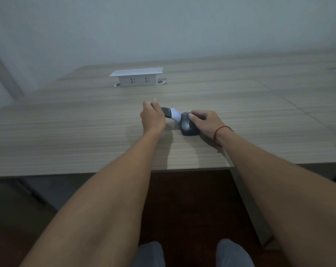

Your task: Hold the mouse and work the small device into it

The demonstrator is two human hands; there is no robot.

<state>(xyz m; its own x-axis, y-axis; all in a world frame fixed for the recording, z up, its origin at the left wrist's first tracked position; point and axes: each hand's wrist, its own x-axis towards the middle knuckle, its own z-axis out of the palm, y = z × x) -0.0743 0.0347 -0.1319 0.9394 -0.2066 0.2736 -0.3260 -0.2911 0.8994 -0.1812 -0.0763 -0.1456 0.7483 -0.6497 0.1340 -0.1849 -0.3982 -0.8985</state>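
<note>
My left hand has its grip curled round a dark tool with a white tip, the tip touching the mouse. My right hand grips that mouse on the table.

No text, label, brand or number can be read anywhere. The dark mouse shows no legible mark, the small dark tool with a white tip carries none that can be made out, and the white socket box on the desk bears only plug holes.
</note>
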